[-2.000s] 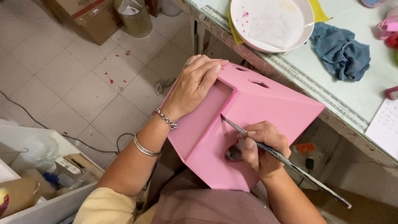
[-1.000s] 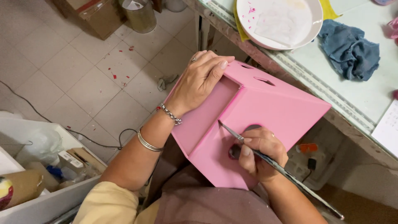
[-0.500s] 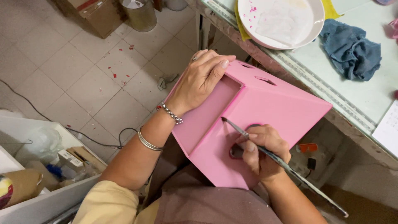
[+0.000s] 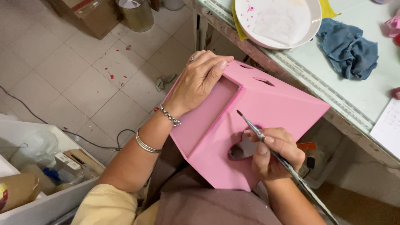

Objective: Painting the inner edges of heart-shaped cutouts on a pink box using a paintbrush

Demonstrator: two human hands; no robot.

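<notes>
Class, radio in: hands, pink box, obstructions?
Left hand gripping pink box rim. Right hand holding paintbrush, tip on box face. Nothing obstructing.

Paint-speckled beige tiled floor (image 4: 62, 71) beside a pale green table (image 4: 366, 100)

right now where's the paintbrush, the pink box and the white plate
paintbrush (image 4: 252, 125), head view, on its metal ferrule
pink box (image 4: 275, 100), head view, on its sloped top panel
white plate (image 4: 310, 31), head view, on its right rim
</notes>
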